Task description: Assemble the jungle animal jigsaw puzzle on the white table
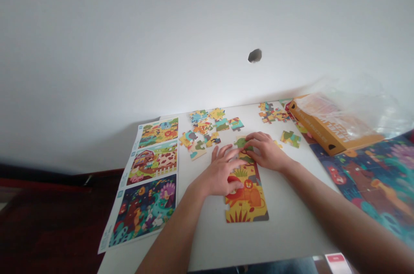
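A partly joined jigsaw puzzle (250, 198) with a lion on yellow ground lies on the white table in front of me. My left hand (223, 171) rests over its left side, fingers spread, the fingertips reaching its upper part. At the top end, my right hand (264, 152) has its thumb and fingers bent round the edge of a green puzzle piece (239, 142). The fingertips of both hands nearly meet there and hide part of the join. Just right of my right hand, a small yellow bit of a piece shows, mostly covered.
Several loose pieces (202, 127) are scattered at the back left, more (273, 113) at the back right. One green piece (290, 138) lies alone. A picture sheet (155, 160) lies left. An orange puzzle box (318, 129) under clear plastic (365, 104) stands right, near a dark finished puzzle (371, 170).
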Tool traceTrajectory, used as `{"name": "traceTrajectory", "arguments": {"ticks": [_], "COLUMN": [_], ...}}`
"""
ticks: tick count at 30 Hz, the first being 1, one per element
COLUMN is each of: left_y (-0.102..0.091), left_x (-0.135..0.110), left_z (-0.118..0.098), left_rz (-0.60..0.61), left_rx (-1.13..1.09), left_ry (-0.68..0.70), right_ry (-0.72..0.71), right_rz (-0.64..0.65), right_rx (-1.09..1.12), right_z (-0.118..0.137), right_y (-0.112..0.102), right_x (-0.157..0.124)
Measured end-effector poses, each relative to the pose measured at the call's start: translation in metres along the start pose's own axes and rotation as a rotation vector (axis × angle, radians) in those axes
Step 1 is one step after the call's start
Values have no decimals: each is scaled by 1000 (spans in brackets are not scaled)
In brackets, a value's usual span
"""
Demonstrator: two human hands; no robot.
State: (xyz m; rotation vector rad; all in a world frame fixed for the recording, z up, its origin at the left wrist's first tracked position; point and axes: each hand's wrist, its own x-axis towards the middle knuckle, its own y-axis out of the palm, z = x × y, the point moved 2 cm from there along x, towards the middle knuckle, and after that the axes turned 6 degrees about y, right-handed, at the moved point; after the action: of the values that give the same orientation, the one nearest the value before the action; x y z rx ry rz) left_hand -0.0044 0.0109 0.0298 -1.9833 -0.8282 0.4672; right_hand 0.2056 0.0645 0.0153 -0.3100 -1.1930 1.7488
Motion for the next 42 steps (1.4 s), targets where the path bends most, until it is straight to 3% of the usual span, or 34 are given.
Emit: {"name": "traceTrajectory", "arguments": {"ticks": [42], "left_y": [1], "left_x": [0], "left_z": [-1], "left_rz": [-9], "left_rx": [9], "left_ry": [-1], "right_ry": [43], "right_rz": [8], "right_rx": [-82], "right_z": [-5], "right_y": [-4], "right_x": [-3]}}
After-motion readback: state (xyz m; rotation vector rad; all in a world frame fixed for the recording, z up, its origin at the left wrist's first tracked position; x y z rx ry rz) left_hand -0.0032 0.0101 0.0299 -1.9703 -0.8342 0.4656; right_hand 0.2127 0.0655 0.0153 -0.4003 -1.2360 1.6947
